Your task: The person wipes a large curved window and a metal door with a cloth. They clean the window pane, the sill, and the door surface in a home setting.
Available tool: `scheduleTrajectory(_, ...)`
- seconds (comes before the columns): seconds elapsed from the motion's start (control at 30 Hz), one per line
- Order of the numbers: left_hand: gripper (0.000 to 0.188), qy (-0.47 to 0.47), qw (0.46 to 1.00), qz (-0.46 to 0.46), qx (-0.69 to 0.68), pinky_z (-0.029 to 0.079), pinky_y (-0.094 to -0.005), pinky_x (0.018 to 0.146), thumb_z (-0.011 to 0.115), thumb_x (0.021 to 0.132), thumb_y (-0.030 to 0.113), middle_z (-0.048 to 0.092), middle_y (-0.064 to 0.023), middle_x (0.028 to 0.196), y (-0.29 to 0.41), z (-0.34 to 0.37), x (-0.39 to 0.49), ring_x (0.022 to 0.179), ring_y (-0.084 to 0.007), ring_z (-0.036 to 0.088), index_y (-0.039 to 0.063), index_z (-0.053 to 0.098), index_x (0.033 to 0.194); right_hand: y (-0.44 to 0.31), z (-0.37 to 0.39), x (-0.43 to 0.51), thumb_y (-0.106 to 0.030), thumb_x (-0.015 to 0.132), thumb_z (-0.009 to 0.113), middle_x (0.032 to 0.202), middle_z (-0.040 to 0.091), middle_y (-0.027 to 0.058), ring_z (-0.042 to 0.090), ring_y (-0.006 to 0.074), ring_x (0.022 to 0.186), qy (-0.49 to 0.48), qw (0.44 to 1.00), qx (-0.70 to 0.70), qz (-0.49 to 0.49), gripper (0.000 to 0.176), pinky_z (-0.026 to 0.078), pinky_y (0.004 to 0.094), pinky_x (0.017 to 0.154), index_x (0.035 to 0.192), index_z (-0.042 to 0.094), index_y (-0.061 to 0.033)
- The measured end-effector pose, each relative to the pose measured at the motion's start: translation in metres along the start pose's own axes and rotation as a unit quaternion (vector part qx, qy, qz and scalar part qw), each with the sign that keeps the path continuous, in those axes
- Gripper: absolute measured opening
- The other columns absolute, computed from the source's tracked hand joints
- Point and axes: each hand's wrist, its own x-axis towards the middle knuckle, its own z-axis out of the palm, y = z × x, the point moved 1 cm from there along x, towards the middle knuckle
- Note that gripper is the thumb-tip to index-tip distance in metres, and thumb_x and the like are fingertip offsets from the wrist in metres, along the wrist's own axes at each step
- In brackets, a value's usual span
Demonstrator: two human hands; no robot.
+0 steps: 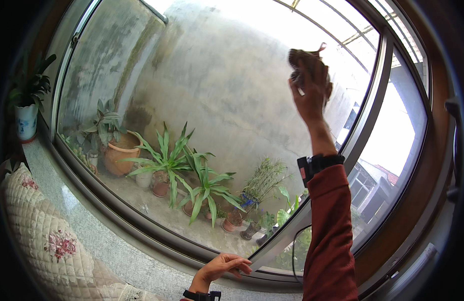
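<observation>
High at the upper right of the sliding window, my right hand (311, 88) holds a dark crumpled cloth (309, 66) against or close to the glass pane (232, 82). The cloth has a small reddish loop sticking up, and its edges are blurred. My left hand (226, 265) is low down beside the bottom window frame (168, 237), with its fingers loosely bent and nothing seen in it. Whether it touches the frame I cannot tell. Both wrists wear black straps with a small dark device.
A speckled stone sill (100, 229) runs below the window. Quilted floral fabric (55, 240) lies at the lower left. A potted plant in a white-and-blue vase (26, 122) stands at the left end. Several potted plants, including one in a terracotta pot (121, 156), stand beyond the glass. A thin black cable (294, 248) hangs beside my right sleeve.
</observation>
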Motion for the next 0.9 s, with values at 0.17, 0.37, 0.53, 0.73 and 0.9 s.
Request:
scheduleTrajectory(0.17, 0.039, -0.018, 1.0, 0.02, 0.001, 0.06, -0.0312, 0.084, 0.056, 0.108, 0.031, 0.076, -0.0142, 0.109, 0.002, 0.001, -0.004, 0.103, -0.0205, 0.072, 0.001, 0.067, 0.129, -0.099, -0.061, -0.116, -0.042, 0.073, 0.087, 0.167, 0.028, 0.0149, 0.019, 0.0374, 0.156, -0.271, 0.923, 0.194, -0.19, 0.068, 0.013, 0.0625, 0.123, 0.137, 0.066, -0.03)
scheduleTrajectory(0.37, 0.039, -0.059, 0.998, 0.002, 0.037, 0.058, -0.0313, 0.085, 0.057, 0.107, 0.031, 0.076, -0.0127, 0.11, 0.004, 0.008, 0.004, 0.106, -0.0196, 0.071, 0.002, 0.067, 0.131, -0.092, -0.021, -0.035, -0.031, 0.09, 0.073, 0.158, 0.043, 0.0123, 0.031, 0.0362, 0.151, -0.165, 0.948, 0.102, -0.253, 0.036, 0.025, 0.0664, 0.117, 0.126, 0.072, -0.0276)
scheduleTrajectory(0.53, 0.039, -0.046, 0.998, 0.038, 0.004, 0.058, -0.034, 0.088, 0.054, 0.108, 0.027, 0.074, -0.0172, 0.111, 0.011, 0.004, -0.005, 0.107, -0.0238, 0.071, -0.002, 0.065, 0.131, -0.102, 0.044, 0.061, -0.038, 0.096, 0.064, 0.159, 0.044, 0.0129, 0.027, 0.041, 0.152, -0.044, 0.994, 0.092, 0.044, 0.04, 0.009, 0.0695, 0.12, 0.135, 0.068, -0.0304)
scheduleTrajectory(0.73, 0.043, -0.056, 0.995, 0.072, -0.034, 0.059, -0.0312, 0.087, 0.055, 0.107, 0.03, 0.075, -0.0172, 0.109, 0.013, 0.006, -0.01, 0.101, -0.0211, 0.072, -0.003, 0.063, 0.133, -0.159, -0.029, -0.106, -0.026, 0.088, 0.072, 0.165, 0.033, 0.0148, 0.025, 0.0376, 0.154, -0.195, 0.956, 0.176, -0.131, 0.043, 0.011, 0.0668, 0.121, 0.13, 0.07, -0.0244)
scheduleTrajectory(0.9, 0.042, -0.064, 0.996, 0.054, -0.004, 0.059, -0.0313, 0.086, 0.055, 0.108, 0.03, 0.075, -0.0183, 0.109, 0.009, 0.011, -0.003, 0.102, -0.0218, 0.072, -0.003, 0.063, 0.133, -0.108, -0.046, -0.126, -0.024, 0.091, 0.07, 0.167, 0.028, 0.0163, 0.022, 0.0367, 0.156, -0.22, 0.965, 0.083, -0.114, 0.053, 0.011, 0.0664, 0.121, 0.143, 0.061, -0.0255)
